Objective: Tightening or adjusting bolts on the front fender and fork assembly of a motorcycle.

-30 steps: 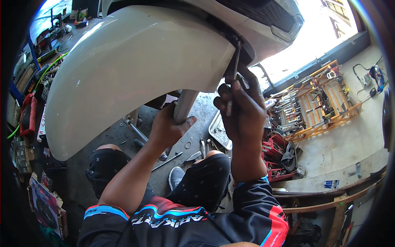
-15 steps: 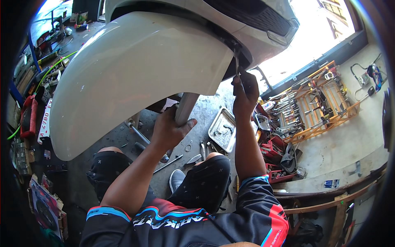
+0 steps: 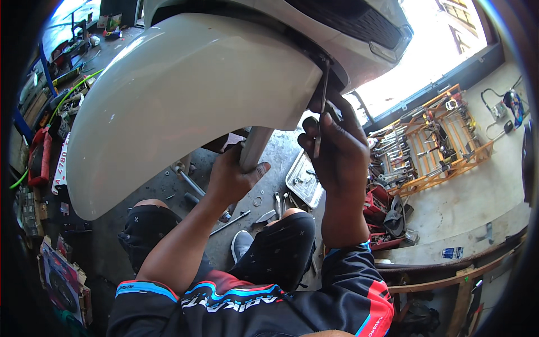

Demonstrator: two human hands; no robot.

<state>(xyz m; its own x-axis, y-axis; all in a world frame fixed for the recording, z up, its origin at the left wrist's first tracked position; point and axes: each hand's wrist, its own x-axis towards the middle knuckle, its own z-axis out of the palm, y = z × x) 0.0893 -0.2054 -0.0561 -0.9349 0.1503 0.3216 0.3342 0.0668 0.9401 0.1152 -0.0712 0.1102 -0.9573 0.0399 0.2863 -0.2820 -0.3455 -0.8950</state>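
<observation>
Head view: what does the right hand (image 3: 339, 143) have?

It grips a slim metal tool (image 3: 325, 84), thumb laid against the shank, fingers curled behind. The left hand (image 3: 230, 174) is closed around a pale tube (image 3: 256, 149) below the curved white panel (image 3: 191, 95).

Any containers nearby?

A shallow pale tray (image 3: 300, 194) sits on the floor (image 3: 281, 140), partly behind the right wrist, with small metal parts in it. Farther right, a red bin (image 3: 375, 201) lies among dark items I can't make out, and beyond it an orange rack (image 3: 405, 191) carries wrenches and other hand tools.

Which way does the tool point?

Up and away from the wearer. Its long axis runs nearly upright in view, the top leaning slightly right, and the upper end reaches the dark recess under the white bodywork (image 3: 359, 33).

How much room is there?

The panel's right edge runs just beside the tool, and the bodywork closes off the top. Bare floor shows between the two hands, below the panel's cut-out edge.
</observation>
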